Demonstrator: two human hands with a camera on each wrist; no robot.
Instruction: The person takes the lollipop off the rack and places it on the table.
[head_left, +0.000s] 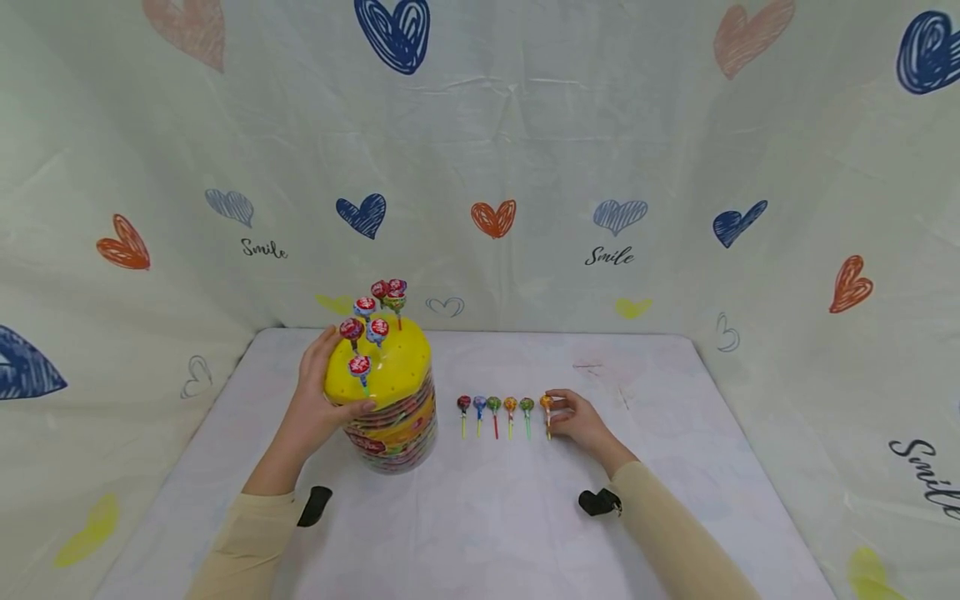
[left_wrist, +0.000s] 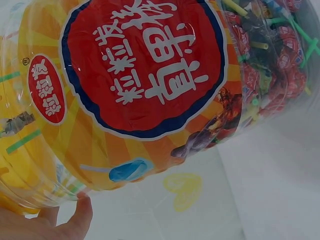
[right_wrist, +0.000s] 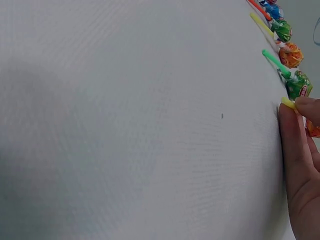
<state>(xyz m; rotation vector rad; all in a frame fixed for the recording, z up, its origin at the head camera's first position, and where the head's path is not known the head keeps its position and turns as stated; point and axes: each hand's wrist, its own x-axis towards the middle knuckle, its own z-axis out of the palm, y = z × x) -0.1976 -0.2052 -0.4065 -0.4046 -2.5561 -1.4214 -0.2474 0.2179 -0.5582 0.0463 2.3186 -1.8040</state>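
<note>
On the left of the table a clear plastic jar (head_left: 397,437) packed with wrapped lollipops stands upright. Several lollipops stick up from its yellow lid (head_left: 408,358). My left hand (head_left: 318,400) grips the lid's side, thumb in front and fingers around the left. The left wrist view shows the jar's red and orange label (left_wrist: 150,70) close up. To the right, my right hand (head_left: 583,425) pinches an orange-wrapped lollipop (head_left: 546,406) at the right end of a row on the table. Its yellow stick (right_wrist: 288,103) shows between thumb and finger in the right wrist view.
Left of the held lollipop lie several others in a neat row, among them a green one (head_left: 527,404) and a dark red one (head_left: 464,402). A white cloth (head_left: 480,533) covers the table. Behind hangs a pale curtain (head_left: 525,150) printed with hearts.
</note>
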